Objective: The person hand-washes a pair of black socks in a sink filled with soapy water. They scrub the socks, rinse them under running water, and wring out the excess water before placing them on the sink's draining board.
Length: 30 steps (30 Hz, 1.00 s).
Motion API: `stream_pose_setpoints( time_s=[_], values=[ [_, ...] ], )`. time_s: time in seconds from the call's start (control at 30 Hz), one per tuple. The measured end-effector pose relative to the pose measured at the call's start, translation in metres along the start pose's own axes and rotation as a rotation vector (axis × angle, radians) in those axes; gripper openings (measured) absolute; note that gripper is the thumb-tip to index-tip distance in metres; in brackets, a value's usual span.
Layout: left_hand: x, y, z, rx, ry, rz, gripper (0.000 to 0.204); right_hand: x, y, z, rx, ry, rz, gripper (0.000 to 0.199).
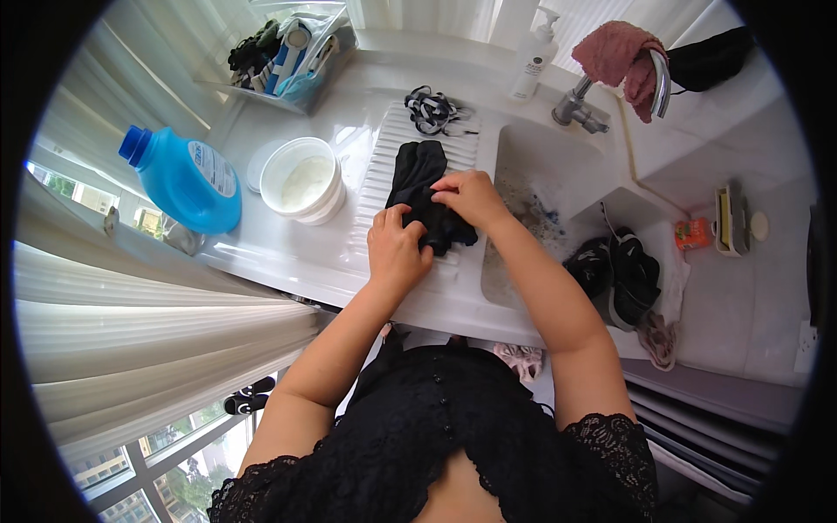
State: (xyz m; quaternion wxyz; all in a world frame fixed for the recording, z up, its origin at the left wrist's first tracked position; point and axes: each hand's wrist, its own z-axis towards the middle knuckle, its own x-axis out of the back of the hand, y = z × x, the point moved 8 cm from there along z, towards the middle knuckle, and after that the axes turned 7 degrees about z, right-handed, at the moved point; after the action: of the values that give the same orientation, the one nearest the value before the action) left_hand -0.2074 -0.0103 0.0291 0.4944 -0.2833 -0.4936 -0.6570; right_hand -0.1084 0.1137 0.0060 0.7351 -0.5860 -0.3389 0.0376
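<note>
A dark, wet-looking black sock (418, 166) lies bunched on the ribbed washboard (375, 192) beside the sink basin. My left hand (399, 250) grips its near left side with curled fingers. From the right, my right hand (471, 200) pinches the fabric between thumb and fingertips. Part of the cloth is hidden under both hands. Just beyond the sock, a tangle of black-and-white shoelaces (432, 111) rests at the washboard's far end.
Left of the washboard stand a white tub (327, 205) with pale contents and a blue detergent bottle (196, 183). A clear bin (301, 98) is behind them. Right are the basin (540, 148), the faucet (571, 106) with a pink cloth (617, 52), a pump bottle (534, 61) and black shoes (635, 279).
</note>
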Motion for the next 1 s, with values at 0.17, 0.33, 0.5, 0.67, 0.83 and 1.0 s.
stream_pose_setpoints(
  time_s=[0.17,0.33,0.5,0.67,0.83,1.0],
  values=[
    [-0.005,-0.004,0.002,0.022,-0.042,-0.005,0.013,0.037,0.038,0.000,-0.301,0.031,0.545,0.016],
    [-0.008,-0.005,0.003,0.021,-0.054,0.014,0.013,0.106,0.081,-0.009,-0.333,0.258,0.633,0.015],
    [-0.007,-0.004,0.004,0.019,-0.057,0.022,0.014,0.128,0.209,-0.072,-0.503,0.278,-0.353,0.025],
    [-0.008,-0.004,0.007,0.001,-0.109,0.019,0.014,0.048,0.213,-0.117,-0.294,-0.122,-0.756,0.021],
    [-0.006,-0.004,0.008,0.009,-0.160,-0.014,0.016,0.075,0.058,-0.045,-0.152,0.066,-0.310,0.012],
    [-0.007,-0.004,0.008,-0.019,-0.170,0.028,0.020,0.039,-0.008,-0.021,-0.045,0.093,0.034,0.020]
  ],
)
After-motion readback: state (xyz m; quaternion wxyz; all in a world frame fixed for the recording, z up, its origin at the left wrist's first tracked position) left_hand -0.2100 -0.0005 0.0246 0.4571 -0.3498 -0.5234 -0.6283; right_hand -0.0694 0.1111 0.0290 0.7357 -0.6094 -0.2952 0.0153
